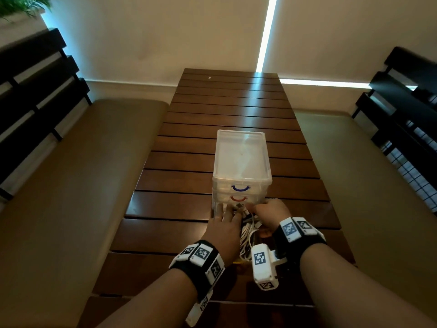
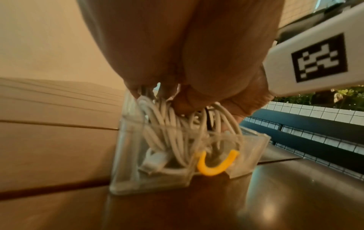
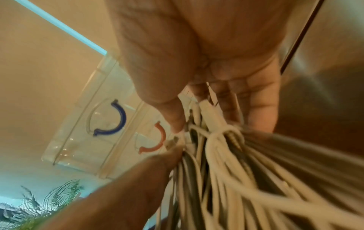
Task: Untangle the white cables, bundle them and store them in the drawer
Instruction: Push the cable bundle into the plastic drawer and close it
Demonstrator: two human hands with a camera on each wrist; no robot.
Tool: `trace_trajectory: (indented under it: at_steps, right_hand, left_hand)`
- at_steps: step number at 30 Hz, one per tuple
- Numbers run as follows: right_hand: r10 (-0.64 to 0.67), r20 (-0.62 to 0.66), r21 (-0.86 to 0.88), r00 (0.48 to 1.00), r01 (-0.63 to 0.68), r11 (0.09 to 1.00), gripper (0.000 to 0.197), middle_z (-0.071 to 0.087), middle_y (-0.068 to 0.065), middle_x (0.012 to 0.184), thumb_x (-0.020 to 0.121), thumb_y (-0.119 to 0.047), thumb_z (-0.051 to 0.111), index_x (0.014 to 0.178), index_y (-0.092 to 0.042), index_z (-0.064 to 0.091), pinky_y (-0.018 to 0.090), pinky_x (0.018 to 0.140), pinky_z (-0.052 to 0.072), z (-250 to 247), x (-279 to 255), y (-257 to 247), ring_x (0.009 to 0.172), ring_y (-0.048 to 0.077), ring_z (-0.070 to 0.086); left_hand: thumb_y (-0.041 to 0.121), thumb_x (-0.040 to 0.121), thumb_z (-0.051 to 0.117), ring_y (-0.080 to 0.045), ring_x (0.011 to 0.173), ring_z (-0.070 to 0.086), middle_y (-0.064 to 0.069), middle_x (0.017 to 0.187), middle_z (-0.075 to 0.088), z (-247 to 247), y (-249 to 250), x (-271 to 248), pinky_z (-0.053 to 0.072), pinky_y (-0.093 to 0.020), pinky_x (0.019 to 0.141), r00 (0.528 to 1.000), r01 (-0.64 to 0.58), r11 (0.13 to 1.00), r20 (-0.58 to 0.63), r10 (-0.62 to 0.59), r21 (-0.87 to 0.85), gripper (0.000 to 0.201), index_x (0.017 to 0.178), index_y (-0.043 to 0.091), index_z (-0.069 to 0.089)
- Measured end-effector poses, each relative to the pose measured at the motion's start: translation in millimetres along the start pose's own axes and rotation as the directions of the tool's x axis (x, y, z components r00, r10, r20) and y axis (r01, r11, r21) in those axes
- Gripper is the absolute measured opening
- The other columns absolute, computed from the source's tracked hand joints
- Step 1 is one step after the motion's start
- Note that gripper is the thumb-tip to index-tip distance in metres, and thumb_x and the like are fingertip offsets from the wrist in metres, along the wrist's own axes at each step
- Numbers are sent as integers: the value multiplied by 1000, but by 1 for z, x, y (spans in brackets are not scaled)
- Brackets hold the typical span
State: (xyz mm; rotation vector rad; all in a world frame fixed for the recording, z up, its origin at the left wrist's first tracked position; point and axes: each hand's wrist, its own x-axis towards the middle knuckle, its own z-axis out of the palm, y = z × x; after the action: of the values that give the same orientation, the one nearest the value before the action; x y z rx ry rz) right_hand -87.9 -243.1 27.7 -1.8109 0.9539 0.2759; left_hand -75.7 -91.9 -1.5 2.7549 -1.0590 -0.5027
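A tangle of white cables [image 1: 248, 233] fills the pulled-out bottom drawer [image 2: 126, 155], a clear one with a yellow handle [image 2: 212, 166], on the wooden table [image 1: 189, 143]. My left hand [image 1: 223, 222] lies over the left side of the cables with straight fingers and presses them down [image 2: 167, 123]. On the right side, my right hand [image 1: 269, 211] curls its fingers into the bundle; thumb and fingers hold a knotted part of the cables [image 3: 224, 137] and some plugs. Behind both hands stands the clear drawer unit [image 1: 241, 159] with a blue handle [image 3: 116, 119] and a red handle [image 3: 157, 140], both of those drawers closed.
Padded benches run along the table on the left [image 1: 71, 185] and right [image 1: 369, 185], each with a dark slatted back. A plant [image 1: 21, 5] stands at the far left corner. Beyond the drawer unit the table is bare wood up to the wall.
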Motion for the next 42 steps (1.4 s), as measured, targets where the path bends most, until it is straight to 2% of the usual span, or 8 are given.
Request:
trace_trajectory:
  at_steps: [6,12,18,22,29,31,35,42]
  right_hand:
    - [-63,-116,-168,991,43,985,9,70,11,90,82,-19,62,79,-13,68,45,75,60,9,4,1,77,31,68]
    - [-31,19,-80,999,32,996,6,70,10,91,82,-18,66,86,-13,67,48,77,60,1,-1,-3,82,30,68]
    - [-45,-85,-119,995,35,992,31,69,7,90,74,-37,77,92,-13,69,36,71,59,9,-1,0,79,25,67]
    - [-27,-125,-196,992,2,981,29,71,9,100,78,-30,73,99,-10,71,22,58,45,16,7,-3,77,24,63]
    - [-40,-203,-280,978,-19,960,16,67,8,105,90,-26,57,96,-15,67,25,64,38,21,11,-1,68,21,51]
    - [-45,-195,-288,980,-14,958,18,67,8,103,87,-27,59,96,-14,68,25,63,38,20,10,-1,66,20,52]
    - [-68,-138,-286,988,26,958,17,68,9,93,83,-26,62,90,-12,68,26,58,47,15,9,-2,67,21,59]
    - [-27,14,-69,1000,28,997,23,68,10,87,77,-26,76,90,-10,67,46,70,61,0,-4,-7,77,29,69]
  left_hand:
    - [39,82,64,-24,136,34,-5,151,33,1,0,-2,27,-45,108,997,-6,997,-80,-1,-83,84,147,16,16]
    - [29,91,51,-28,133,38,-9,150,36,-10,9,5,31,-47,107,999,47,997,-2,-47,55,74,150,9,11]
    - [33,90,51,-29,113,56,-8,125,60,-18,7,10,38,-43,96,1000,29,998,10,-30,61,58,140,14,30]
    - [37,89,51,-31,117,54,-9,134,53,-14,4,12,35,-45,100,999,32,998,7,-32,61,64,144,15,27]
    - [26,86,62,-28,119,51,-8,134,50,0,-2,-3,44,-37,98,962,-104,975,-270,48,-198,60,140,13,39]
    - [30,84,58,-35,110,56,-11,122,58,0,-4,-10,49,-40,90,932,-170,981,-338,131,-89,50,130,9,53]
    - [43,86,32,-27,119,47,-4,127,59,-14,1,-16,32,-40,99,978,-54,997,-198,63,55,54,132,19,48]
    - [53,96,31,-22,105,53,-1,115,55,-15,-1,-14,34,-37,92,988,-31,999,-147,36,35,44,122,25,54]
